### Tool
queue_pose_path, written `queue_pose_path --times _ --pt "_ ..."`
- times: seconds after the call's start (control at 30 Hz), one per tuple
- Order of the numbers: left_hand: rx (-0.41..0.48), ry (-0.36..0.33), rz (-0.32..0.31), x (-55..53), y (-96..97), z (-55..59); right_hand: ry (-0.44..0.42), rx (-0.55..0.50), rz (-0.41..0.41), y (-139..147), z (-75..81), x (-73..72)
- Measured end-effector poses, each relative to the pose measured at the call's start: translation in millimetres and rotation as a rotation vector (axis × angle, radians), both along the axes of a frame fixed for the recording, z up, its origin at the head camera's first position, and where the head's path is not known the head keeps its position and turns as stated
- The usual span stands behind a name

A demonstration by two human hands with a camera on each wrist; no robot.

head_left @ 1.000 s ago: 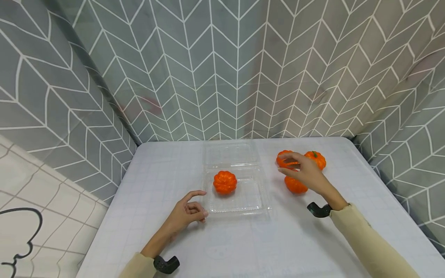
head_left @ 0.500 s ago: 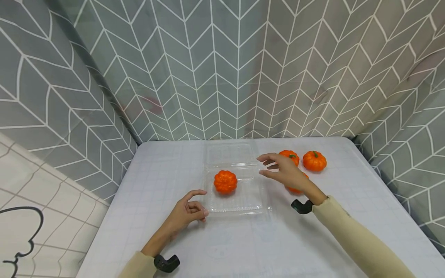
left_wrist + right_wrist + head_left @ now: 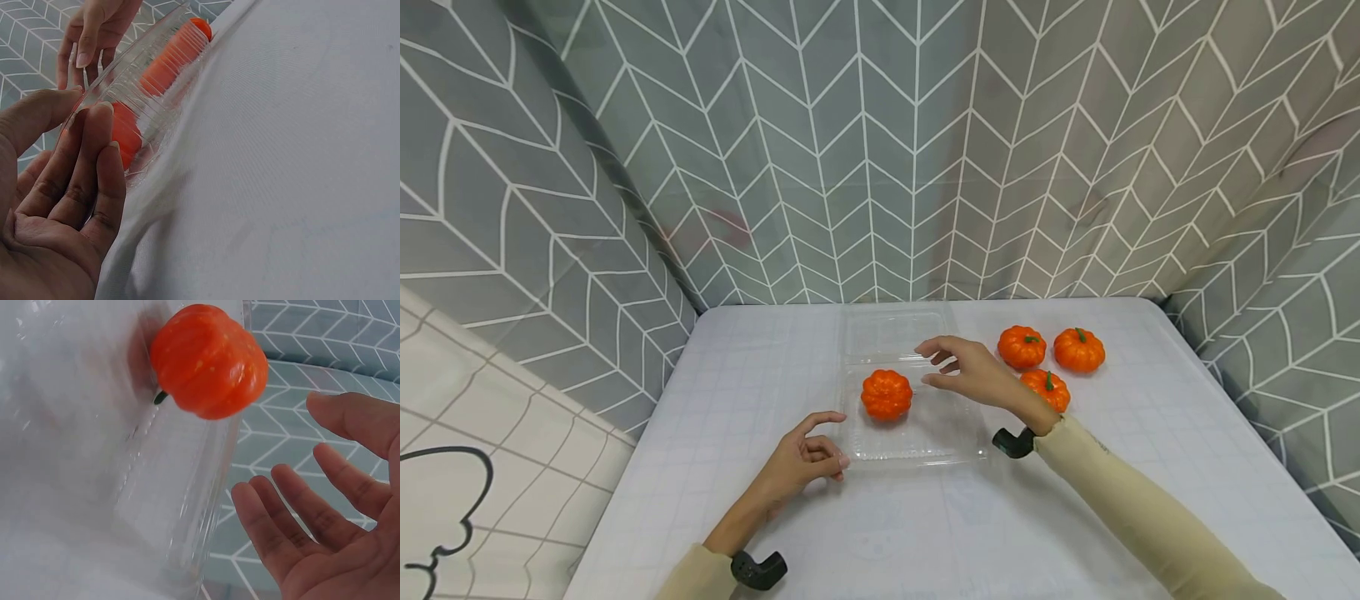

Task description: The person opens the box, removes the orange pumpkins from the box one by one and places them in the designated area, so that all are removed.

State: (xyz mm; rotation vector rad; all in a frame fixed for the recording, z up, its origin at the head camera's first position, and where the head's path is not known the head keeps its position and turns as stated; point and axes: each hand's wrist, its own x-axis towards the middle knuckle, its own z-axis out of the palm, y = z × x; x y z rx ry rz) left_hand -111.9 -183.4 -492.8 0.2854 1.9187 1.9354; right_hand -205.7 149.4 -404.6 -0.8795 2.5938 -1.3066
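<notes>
A clear plastic clamshell container [image 3: 936, 450] lies on the table with its lid [image 3: 895, 332] folded back, away from the person. One small orange pumpkin [image 3: 886, 395] rests in its left half; its green stem shows only in the right wrist view, against the plastic. My left hand [image 3: 808, 450] pinches the container's near left rim between thumb and fingers, plain in the left wrist view. Over the container's right half hovers my right hand [image 3: 970, 371], holding nothing, fingers spread and slightly bent toward the pumpkin.
Right of the container, three more pumpkins sit on the white cloth: one at the back [image 3: 1022, 347], one at far right [image 3: 1079, 349], and a nearer one [image 3: 1047, 390] partly behind the right wrist. Grey patterned curtains [image 3: 880, 167] enclose the table's back and sides.
My right hand has moved left from above the loose pumpkins to over the container, bringing them back into sight. My left hand stays at the rim.
</notes>
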Motion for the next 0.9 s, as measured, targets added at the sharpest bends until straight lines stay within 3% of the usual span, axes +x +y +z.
queue_pose_path --times 0.43,0.73,0.9 --pt "0.005 -0.002 0.002 -0.1 0.9 0.1 -0.07 0.085 0.105 -35 -7.5 -12.4" --pt "0.0 -0.005 0.01 0.0 0.4 -0.6 -0.068 0.257 0.079 -50 -12.8 -16.9" --pt "0.0 -0.006 0.009 -0.2 0.5 -0.5 -0.087 0.3 0.083 -53 -14.3 -15.8"
